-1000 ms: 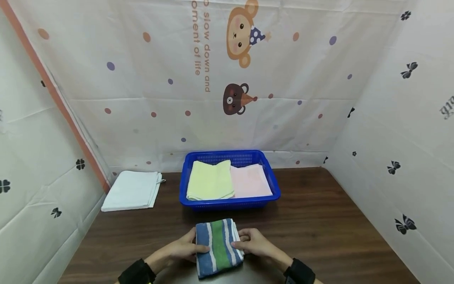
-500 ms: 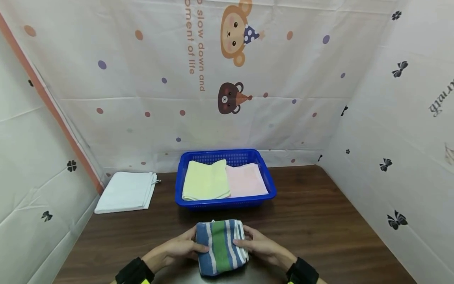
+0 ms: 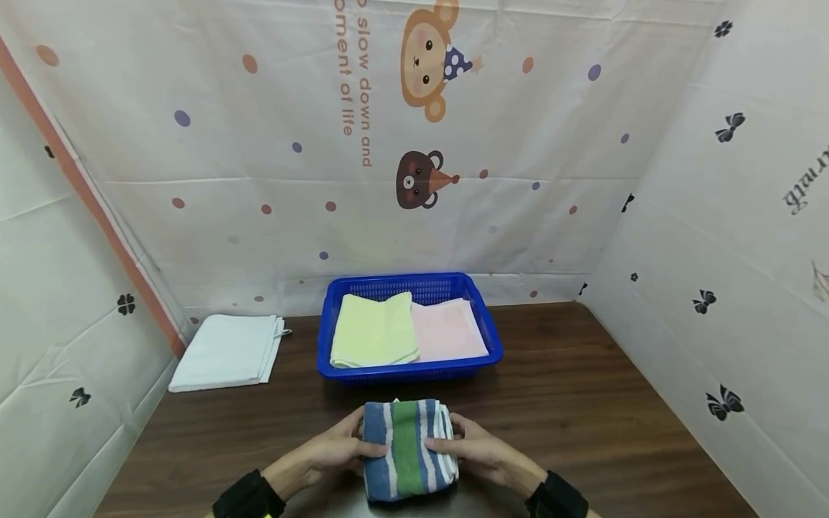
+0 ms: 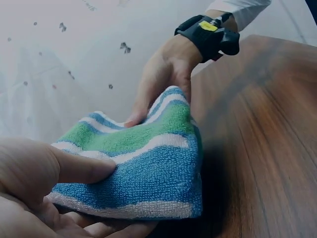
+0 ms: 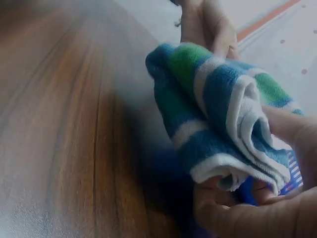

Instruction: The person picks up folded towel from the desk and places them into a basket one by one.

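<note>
A folded towel with blue, white and green stripes is held between both hands, near the front of the table. My left hand grips its left edge, thumb on top and fingers beneath, as the left wrist view of the towel shows. On the opposite edge my right hand pinches the towel the same way. In the right wrist view the towel's white-hemmed layers lie stacked between thumb and fingers. The towel looks raised above the tabletop, its front side sagging a little.
Behind the towel stands a blue plastic basket with a folded yellow cloth and a folded pink cloth side by side in it. A folded white towel lies at the left on the dark wooden table. Printed sheets hang around the table.
Both hands keep hold of the striped towel. It has shifted slightly right and its front edge now sits a bit farther back, more of its layered right side showing. The view has turned slightly.
</note>
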### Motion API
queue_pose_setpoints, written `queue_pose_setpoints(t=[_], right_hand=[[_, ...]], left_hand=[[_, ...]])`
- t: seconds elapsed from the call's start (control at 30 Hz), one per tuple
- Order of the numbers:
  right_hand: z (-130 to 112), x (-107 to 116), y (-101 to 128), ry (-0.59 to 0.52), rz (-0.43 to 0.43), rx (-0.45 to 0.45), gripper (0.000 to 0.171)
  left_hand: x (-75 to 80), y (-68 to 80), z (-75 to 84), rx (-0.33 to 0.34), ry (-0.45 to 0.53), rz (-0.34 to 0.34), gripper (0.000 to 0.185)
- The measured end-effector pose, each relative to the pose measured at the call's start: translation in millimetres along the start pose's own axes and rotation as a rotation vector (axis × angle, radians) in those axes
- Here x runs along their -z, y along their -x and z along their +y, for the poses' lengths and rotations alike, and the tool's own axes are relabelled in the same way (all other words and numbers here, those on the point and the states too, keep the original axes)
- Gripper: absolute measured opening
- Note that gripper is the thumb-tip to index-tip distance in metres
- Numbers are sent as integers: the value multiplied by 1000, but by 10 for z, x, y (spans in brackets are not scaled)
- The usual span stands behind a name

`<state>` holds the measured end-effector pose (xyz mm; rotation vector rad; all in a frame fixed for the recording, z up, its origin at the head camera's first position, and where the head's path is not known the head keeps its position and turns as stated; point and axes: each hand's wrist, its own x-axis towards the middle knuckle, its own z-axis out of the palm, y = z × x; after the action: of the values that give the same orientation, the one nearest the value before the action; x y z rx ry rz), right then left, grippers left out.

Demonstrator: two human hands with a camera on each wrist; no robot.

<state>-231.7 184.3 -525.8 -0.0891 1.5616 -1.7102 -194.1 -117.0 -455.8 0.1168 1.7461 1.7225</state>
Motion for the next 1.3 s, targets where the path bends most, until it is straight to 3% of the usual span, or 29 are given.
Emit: queue_pose_setpoints(t=[0.17, 0.33, 0.4, 0.47, 0.57, 0.67, 0.77, 0.83, 0.9, 0.97, 1.1, 1.27, 1.3], right_hand=[[-496, -366, 453, 180, 146, 199, 74], [-1036, -366, 683, 367, 219, 419, 56], [-1274, -280, 652, 462, 313, 483, 53], [-1535, -173, 555, 513, 425, 486, 53], [-1890, 30, 339, 505, 555, 409, 59], [-2095, 252, 102, 500, 619, 304, 65], [-2119, 430, -97, 507, 637, 205, 68], [-2085, 504, -192, 559, 657, 161, 68], [-2062, 538, -258, 641, 678, 171, 62], [-2041, 547, -294, 749, 703, 194, 47], [-2018, 502, -316, 940, 737, 217, 44], [-1940, 477, -385, 1152, 698, 207, 24], [-1920, 479, -403, 1173, 687, 204, 30]], left_hand=[[-73, 52, 173, -57, -57, -4, 81], [-111, 2, 630, -162, -133, 15, 71], [-94, -132, 874, -193, -158, 87, 70], [-51, -339, 1130, -201, -171, 163, 68], [45, -717, 1448, -184, -164, 243, 64], [149, -1092, 1626, -144, -163, 267, 53], [219, -1389, 1658, -57, -186, 282, 30], [246, -1520, 1629, -6, -213, 288, 28], [255, -1600, 1598, 21, -266, 305, 25], [247, -1653, 1559, 14, -331, 340, 33], [209, -1719, 1490, 7, -513, 408, 59], [166, -1764, 1444, 67, -653, 396, 41], [160, -1766, 1443, 80, -657, 384, 38]])
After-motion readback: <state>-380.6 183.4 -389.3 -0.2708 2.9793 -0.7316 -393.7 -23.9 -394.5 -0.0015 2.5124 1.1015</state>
